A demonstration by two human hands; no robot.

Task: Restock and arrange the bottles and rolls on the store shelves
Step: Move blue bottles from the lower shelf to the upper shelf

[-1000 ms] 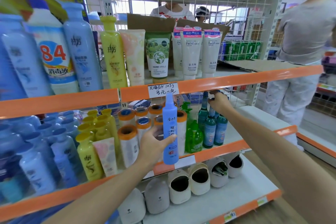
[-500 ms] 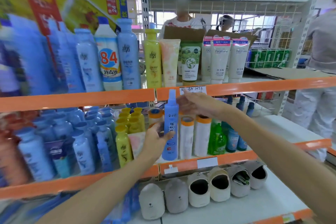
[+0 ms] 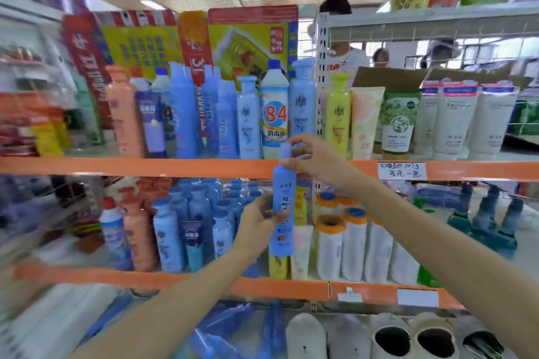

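Your right hand point(image 3: 313, 159) has left the green bottles and now pinches the blue bottle's point(image 3: 282, 213) cap, left hand point(image 3: 259, 223) gripping its body: two-handed, ready for shelving

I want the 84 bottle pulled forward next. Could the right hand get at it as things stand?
Probably not right away: the right hand is pinching the cap of the blue spray bottle, which the left hand grips too. The 84 bottle stands at the shelf front, unblocked, just above, once the right hand lets go.

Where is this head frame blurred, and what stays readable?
Head view: heavy motion smear on the left shelves; the slim blue spray bottle held by both hands is fairly sharp; the white "84" bottle reads clearly; straight orange shelf edges bow from wide-angle distortion.
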